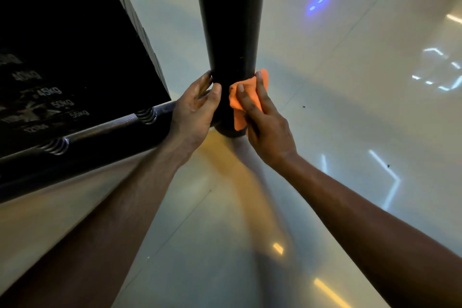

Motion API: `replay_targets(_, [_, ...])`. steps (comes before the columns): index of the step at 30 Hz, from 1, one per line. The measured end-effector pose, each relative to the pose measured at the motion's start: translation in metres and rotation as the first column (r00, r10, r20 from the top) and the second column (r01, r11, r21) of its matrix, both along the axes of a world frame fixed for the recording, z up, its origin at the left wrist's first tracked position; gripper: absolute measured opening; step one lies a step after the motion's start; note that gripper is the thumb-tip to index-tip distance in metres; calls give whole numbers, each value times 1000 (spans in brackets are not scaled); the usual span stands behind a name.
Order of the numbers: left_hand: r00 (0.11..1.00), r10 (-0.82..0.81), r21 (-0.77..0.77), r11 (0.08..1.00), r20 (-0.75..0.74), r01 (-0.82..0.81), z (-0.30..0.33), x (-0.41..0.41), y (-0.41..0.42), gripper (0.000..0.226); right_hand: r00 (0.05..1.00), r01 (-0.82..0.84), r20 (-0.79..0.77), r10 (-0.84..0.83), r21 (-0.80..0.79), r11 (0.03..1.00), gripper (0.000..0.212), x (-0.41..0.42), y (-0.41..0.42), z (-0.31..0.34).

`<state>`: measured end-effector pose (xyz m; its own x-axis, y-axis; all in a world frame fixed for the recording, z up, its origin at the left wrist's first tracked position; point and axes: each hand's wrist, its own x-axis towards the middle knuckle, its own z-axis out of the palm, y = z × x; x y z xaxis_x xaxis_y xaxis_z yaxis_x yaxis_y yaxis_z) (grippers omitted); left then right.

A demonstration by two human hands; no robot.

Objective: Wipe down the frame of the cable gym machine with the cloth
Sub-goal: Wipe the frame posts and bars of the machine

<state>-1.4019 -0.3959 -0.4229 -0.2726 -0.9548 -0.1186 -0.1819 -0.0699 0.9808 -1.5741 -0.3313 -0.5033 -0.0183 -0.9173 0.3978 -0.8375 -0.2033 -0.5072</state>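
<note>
Both forearms reach in: right hand (pixel 265 120) presses orange cloth (pixel 243 97) on black frame post (pixel 231 32), left hand (pixel 195 110) loosely cups its other side.
</note>
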Motion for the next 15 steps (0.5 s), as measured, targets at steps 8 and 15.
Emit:
replay_targets(8, [957, -21, -154, 986, 288, 68, 81, 19, 74, 45, 983, 66, 151, -103, 233, 970, 56, 7, 86, 119])
replay_targets(15, [776, -105, -231, 923, 622, 309, 276, 35, 142, 48, 993, 29, 96, -74, 401, 916, 59, 5, 162, 332])
